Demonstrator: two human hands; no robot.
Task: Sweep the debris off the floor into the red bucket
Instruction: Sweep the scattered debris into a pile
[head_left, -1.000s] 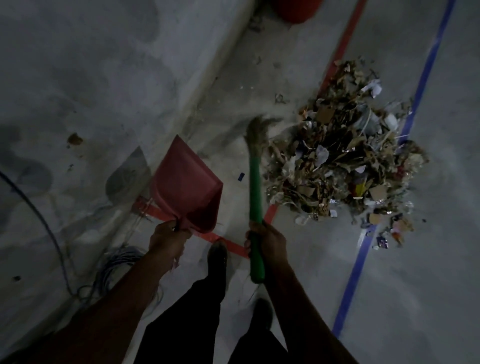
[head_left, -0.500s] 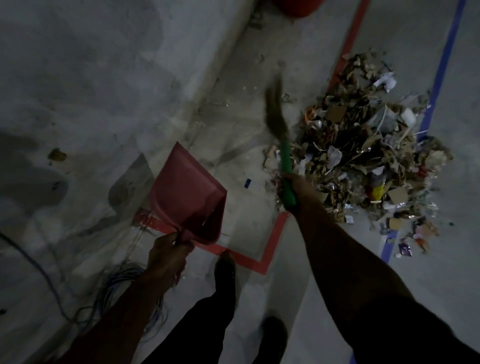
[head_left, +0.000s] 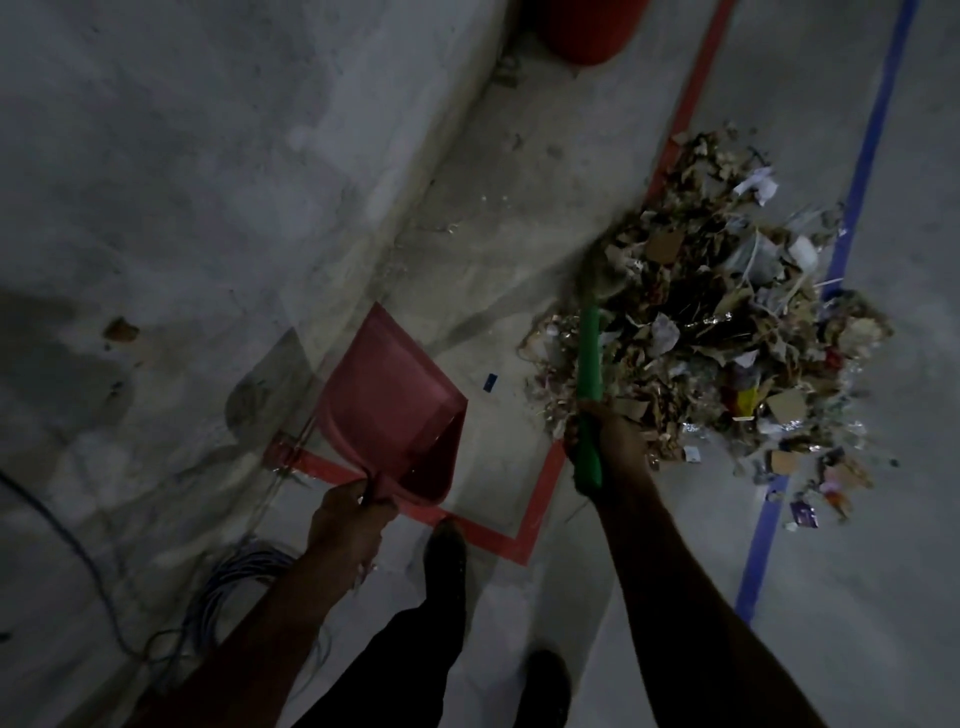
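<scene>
Gripping the green broom handle (head_left: 589, 395) low in my right hand (head_left: 615, 441), I have short, firm control, and the blurred bristles (head_left: 597, 270) sit against the near-left edge of the debris pile (head_left: 727, 332), which lies between the red tape line (head_left: 685, 104) and the blue tape line (head_left: 852, 208). My left hand (head_left: 348, 519) clutches the handle of the red dustpan (head_left: 395, 405), held tilted off the floor (head_left: 493, 291) beside the pile, I judge so it is ready to set down. The red bucket (head_left: 582, 31) stands at the top edge, well apart, so loads must be carried over.
</scene>
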